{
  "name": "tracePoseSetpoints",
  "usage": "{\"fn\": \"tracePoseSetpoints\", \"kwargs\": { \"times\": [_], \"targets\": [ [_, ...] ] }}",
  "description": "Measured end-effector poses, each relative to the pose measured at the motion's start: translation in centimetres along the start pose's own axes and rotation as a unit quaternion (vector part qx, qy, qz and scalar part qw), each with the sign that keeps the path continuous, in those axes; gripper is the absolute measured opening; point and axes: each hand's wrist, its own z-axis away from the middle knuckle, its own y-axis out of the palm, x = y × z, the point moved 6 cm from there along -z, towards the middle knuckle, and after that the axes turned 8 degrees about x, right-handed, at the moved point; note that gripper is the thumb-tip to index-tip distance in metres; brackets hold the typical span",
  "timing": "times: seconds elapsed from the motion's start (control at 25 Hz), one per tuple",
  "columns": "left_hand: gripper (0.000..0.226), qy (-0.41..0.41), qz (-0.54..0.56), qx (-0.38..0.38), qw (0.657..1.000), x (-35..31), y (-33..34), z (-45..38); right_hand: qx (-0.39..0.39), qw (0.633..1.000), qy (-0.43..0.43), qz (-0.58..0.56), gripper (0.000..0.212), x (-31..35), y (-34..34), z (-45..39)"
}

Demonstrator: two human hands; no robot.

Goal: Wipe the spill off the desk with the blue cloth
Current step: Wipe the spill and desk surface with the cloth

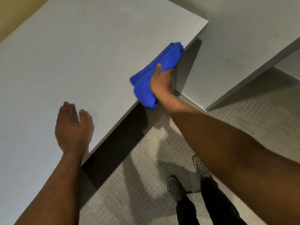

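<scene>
At the desk's near right edge, your right hand point(162, 80) is closed around the bunched blue cloth point(154, 73), thumb on top, with the cloth lying across the rim and part of it hanging past the edge. Keep the cloth flat under your palm and press evenly, drawing strokes inward so nothing is pushed onto the carpet point(138, 184). Your left hand point(73, 127) rests loosely open on the desk point(73, 62), holding nothing; let it steady you. No spill shows on the grey top from this view, so I cannot tell where it lies. A second grey surface point(243, 46) stands well apart to your right.
</scene>
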Motion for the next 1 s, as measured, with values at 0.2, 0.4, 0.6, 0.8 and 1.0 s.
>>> {"fn": "tracePoseSetpoints", "kwargs": {
  "times": [0.2,0.4,0.6,0.8,1.0],
  "targets": [
    [0.062,0.018,-0.025,-0.009,0.999,0.3,0.9,-0.1,-0.003,0.996,0.034,-0.086,0.054,0.1,-0.3,-0.7],
    [0.072,0.013,-0.044,-0.016,0.999,1.9,1.3,-0.7,0.216,0.973,0.061,-0.051,0.058,-5.1,5.7,8.0],
    [0.066,0.012,-0.083,0.011,0.996,1.7,1.0,-0.8,0.115,0.983,0.038,-0.136,0.053,-1.3,0.7,-0.1],
    [0.055,0.044,-0.053,0.021,0.997,1.0,1.6,-1.1,0.049,0.995,0.004,-0.089,0.056,-3.9,4.3,4.5],
    [0.054,0.068,-0.091,0.015,0.993,1.0,1.6,-1.3,0.268,0.963,0.005,0.030,0.064,-7.9,8.4,13.3]
  ]
}}
